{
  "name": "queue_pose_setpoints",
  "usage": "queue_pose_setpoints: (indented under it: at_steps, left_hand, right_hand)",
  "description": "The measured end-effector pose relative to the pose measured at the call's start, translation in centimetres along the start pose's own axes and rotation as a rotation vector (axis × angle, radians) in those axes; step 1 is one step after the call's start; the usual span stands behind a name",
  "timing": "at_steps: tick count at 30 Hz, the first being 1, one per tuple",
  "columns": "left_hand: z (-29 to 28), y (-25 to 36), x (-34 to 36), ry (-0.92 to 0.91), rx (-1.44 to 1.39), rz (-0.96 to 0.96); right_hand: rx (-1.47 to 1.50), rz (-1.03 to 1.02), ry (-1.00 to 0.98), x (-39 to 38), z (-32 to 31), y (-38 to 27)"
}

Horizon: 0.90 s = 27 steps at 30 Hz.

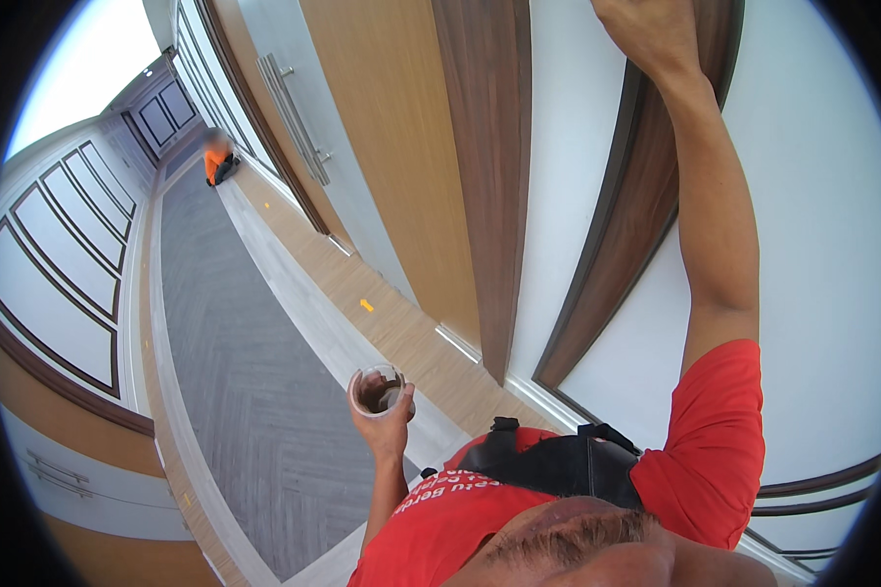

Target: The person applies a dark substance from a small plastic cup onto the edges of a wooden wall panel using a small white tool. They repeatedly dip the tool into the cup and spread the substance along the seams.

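My left hand (387, 421) holds a clear cup (378, 389) with dark brown contents, low in the centre of the view over the corridor floor. My right arm is raised along the right side. My right hand (646, 29) is at the top edge, over a dark brown wood moulding (607, 284) on the white wall panel (812, 196); its fingers are cut off by the edge of the picture, so I cannot tell whether they hold anything or touch the wall.
A wooden door (382, 166) with a long metal handle (294, 117) stands beside me. A grey floor runner (225, 372) runs down the corridor, where a person in orange (218, 157) sits by the same wall. Panelled wall (54, 293) and doors line the left side.
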<state>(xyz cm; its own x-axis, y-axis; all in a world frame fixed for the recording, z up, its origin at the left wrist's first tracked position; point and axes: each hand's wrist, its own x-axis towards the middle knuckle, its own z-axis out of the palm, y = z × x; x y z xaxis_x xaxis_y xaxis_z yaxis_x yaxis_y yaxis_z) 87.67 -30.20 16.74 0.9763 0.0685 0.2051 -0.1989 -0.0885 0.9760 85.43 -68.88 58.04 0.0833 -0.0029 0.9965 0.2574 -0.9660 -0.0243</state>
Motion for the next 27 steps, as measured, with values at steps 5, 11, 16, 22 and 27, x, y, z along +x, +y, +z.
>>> queue_pose_setpoints:
  at_steps: [5,11,16,22,27]
  left_hand:
    - [-0.3,-0.6,0.1,-0.003,-0.006,-0.004]
    - [0.0,-0.4,0.3,-0.008,-0.009,-0.013]
    - [-0.9,-1.2,0.5,0.010,-0.001,-0.001]
    - [-0.1,-1.3,0.8,-0.038,-0.012,0.010]
    - [-0.6,-0.9,0.6,-0.019,0.014,-0.003]
  right_hand:
    - [0.005,-0.004,-0.030,-0.6,0.1,0.5]
    - [0.056,0.090,-0.007,-1.0,0.0,-0.6]
    - [0.046,0.070,-0.042,-2.2,0.9,0.3]
    - [0.030,0.045,-0.047,-2.0,-0.6,0.2]
    - [0.049,0.076,-0.035,-2.4,0.1,0.2]
